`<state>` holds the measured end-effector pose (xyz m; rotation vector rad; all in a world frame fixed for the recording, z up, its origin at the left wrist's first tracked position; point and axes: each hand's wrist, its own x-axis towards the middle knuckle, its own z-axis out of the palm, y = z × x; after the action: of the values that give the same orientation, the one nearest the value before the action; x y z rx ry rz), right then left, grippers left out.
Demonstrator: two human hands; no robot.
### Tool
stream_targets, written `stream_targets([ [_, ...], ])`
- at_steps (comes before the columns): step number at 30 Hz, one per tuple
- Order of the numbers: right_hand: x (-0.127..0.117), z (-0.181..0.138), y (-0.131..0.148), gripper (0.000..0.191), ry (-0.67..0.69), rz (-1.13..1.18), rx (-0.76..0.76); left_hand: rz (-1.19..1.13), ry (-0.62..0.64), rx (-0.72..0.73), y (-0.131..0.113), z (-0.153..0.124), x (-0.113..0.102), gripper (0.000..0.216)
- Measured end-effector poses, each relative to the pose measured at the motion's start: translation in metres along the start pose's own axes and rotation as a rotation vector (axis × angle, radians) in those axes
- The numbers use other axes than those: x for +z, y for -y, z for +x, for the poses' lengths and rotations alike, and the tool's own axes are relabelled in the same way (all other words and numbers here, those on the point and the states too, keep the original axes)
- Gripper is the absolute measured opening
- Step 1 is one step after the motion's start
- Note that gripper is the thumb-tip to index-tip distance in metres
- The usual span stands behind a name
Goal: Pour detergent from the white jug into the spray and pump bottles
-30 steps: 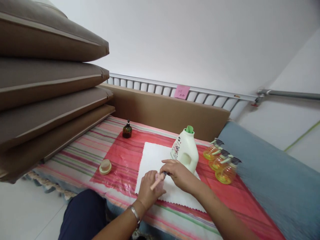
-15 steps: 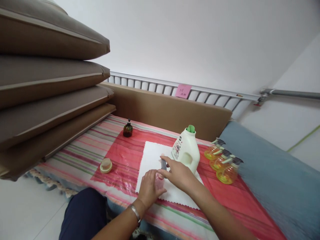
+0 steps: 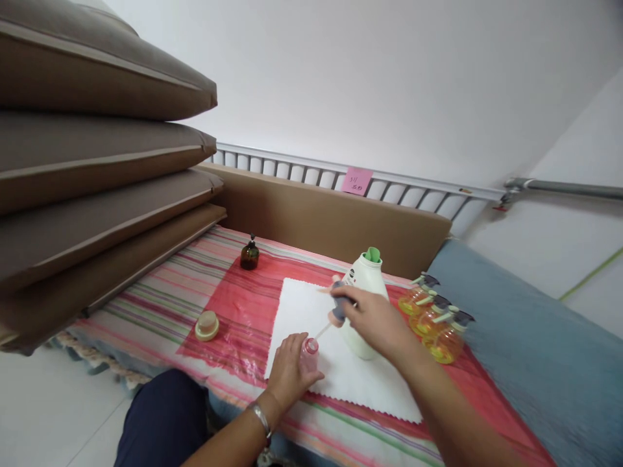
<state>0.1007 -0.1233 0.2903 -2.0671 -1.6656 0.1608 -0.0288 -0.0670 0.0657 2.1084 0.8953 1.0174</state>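
My left hand (image 3: 293, 364) is closed around a small clear pink bottle (image 3: 310, 357), whose round mouth is uncovered. The bottle stands on a white cloth (image 3: 296, 305) with a scalloped edge. My right hand (image 3: 370, 314) grips a pump head (image 3: 337, 305) with a dark grey and pinkish body. Its thin pale tube slants down to just beside the bottle's mouth; whether the tip is still inside I cannot tell. Behind my right hand stands a pale green detergent jug (image 3: 367, 275) with a green spout, partly hidden by the hand.
Several pump bottles with yellow liquid (image 3: 442, 340) stand at the right. A brown pump bottle (image 3: 250, 254) is at the back left. A round cream lid (image 3: 207, 325) lies on the red cloth (image 3: 238, 305). Stacked brown cushions (image 3: 107, 149) rise at the left.
My right hand has lifted the pump head up and to the right, drawing its tube out and exposing the bottle's mouth. My left hand stays on the bottle.
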Motion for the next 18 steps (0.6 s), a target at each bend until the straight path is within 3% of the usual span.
stream_targets([
  [4, -0.042, -0.01, -0.016, 0.027, -0.437, 0.336, -0.055, -0.03, -0.012, 0.018, 0.002, -0.002, -0.001, 0.068],
  [6, -0.037, -0.013, -0.029, 0.033, -0.62, 0.608, -0.04, -0.037, -0.014, 0.028, 0.003, -0.004, 0.0, 0.067],
  [7, -0.025, -0.014, -0.037, 0.038, -0.647, 0.753, -0.003, -0.038, -0.014, 0.034, 0.004, -0.005, 0.0, 0.068],
  [8, -0.009, -0.014, -0.045, 0.041, -0.634, 0.88, 0.04, -0.039, -0.013, 0.041, 0.005, -0.006, 0.0, 0.069],
  [11, 0.061, -0.016, -0.071, 0.051, -0.379, 1.237, 0.283, -0.038, 0.006, 0.071, 0.008, -0.008, -0.002, 0.069],
  [15, 0.148, -0.021, -0.1, 0.054, -0.264, 1.357, 0.398, -0.019, 0.054, 0.064, 0.006, -0.006, -0.01, 0.075],
  [18, 0.184, -0.019, -0.109, 0.052, -0.218, 1.361, 0.417, -0.019, 0.098, 0.038, 0.004, -0.003, -0.014, 0.076],
])
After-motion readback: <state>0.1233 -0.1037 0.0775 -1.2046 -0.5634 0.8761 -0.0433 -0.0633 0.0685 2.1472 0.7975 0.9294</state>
